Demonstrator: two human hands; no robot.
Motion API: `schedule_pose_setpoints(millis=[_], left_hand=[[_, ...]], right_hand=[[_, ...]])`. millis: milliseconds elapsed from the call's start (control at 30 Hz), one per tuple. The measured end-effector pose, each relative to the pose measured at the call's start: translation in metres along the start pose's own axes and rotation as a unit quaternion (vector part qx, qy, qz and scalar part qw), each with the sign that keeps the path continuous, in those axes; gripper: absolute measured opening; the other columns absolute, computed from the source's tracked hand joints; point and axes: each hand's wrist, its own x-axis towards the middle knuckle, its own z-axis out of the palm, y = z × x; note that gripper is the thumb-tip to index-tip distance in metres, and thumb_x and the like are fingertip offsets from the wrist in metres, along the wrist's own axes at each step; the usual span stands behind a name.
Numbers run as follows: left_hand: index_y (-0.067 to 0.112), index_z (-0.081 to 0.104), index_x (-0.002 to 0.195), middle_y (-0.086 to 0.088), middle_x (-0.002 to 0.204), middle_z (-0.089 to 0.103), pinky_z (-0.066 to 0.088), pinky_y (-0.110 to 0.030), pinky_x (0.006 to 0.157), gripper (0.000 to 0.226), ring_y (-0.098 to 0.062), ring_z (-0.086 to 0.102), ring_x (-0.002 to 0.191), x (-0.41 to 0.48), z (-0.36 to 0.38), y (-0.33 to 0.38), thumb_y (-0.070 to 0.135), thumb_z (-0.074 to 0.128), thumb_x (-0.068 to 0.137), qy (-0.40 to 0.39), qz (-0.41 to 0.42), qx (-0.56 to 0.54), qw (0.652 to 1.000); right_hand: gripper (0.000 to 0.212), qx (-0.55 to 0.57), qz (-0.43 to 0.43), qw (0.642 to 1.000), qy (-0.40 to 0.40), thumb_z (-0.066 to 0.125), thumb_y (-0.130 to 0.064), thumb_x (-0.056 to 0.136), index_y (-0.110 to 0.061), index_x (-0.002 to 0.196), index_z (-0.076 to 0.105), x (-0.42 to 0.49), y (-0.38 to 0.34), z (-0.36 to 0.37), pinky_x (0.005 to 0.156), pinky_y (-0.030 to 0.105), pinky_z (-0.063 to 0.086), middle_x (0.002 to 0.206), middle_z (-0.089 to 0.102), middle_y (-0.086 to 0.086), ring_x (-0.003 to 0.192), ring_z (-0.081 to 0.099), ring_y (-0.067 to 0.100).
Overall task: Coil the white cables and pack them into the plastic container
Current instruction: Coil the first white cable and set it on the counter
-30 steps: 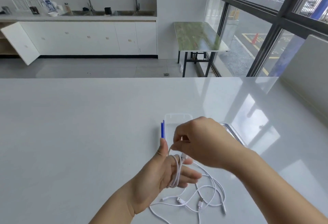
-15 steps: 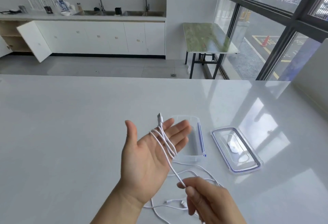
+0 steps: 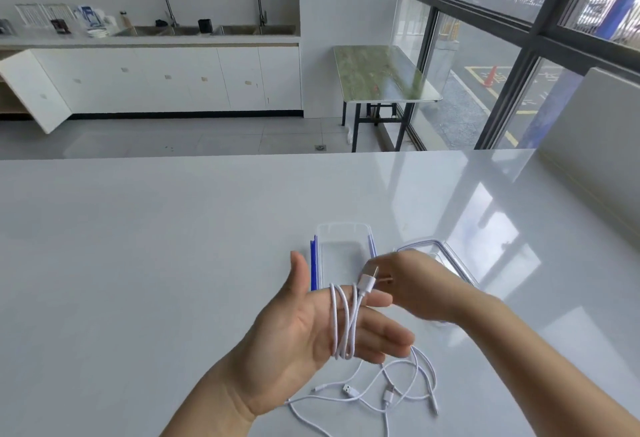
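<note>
My left hand (image 3: 304, 329) is held palm up above the white table, fingers spread, with a white cable (image 3: 341, 322) looped several times around them. Its USB plug (image 3: 367, 279) sticks up past my fingertips. My right hand (image 3: 420, 284) reaches across behind the left fingers and pinches the cable just behind the plug. The clear plastic container (image 3: 343, 249), with blue clips on its sides, stands open on the table just beyond my hands. More loose white cables (image 3: 388, 391) lie tangled on the table under my hands.
The container's clear lid (image 3: 446, 256) lies to the right of the container, partly hidden by my right wrist. The white table (image 3: 156, 246) stretches far to the left and ahead. A white wall panel (image 3: 595, 145) rises at the table's right edge.
My right hand has come up from near the table to the plug by the left fingertips. More turns of cable now lie around my left fingers.
</note>
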Motion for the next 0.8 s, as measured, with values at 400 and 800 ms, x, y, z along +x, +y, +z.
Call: schedule_pose_setpoints(millis=[400, 800], left_hand=[[0.008, 0.049, 0.139, -0.021, 0.127, 0.066, 0.03, -0.049, 0.118, 0.098, -0.037, 0.058, 0.127, 0.02, -0.001, -0.016, 0.07, -0.001, 0.081, 0.167, -0.087, -0.014, 0.982], [-0.002, 0.06, 0.125, -0.027, 0.119, 0.068, 0.051, -0.046, 0.099, 0.082, -0.041, 0.064, 0.116, 0.014, -0.001, -0.01, 0.069, 0.04, 0.089, 0.138, 0.117, -0.301, 0.936]], right_hand=[[0.018, -0.126, -0.089, 0.978, 0.139, 0.063, -0.039, 0.091, -0.033, 0.108, 0.067, -0.026, -0.072, -0.033, 0.074, 0.031, 0.053, 0.093, 0.072, -0.008, 0.087, 0.065, 0.02], [0.014, 0.258, -0.004, 0.938, 0.232, 0.069, -0.029, 0.092, -0.042, 0.095, 0.071, -0.078, -0.044, 0.07, 0.065, 0.031, 0.055, 0.069, 0.067, -0.017, 0.07, 0.067, 0.008]])
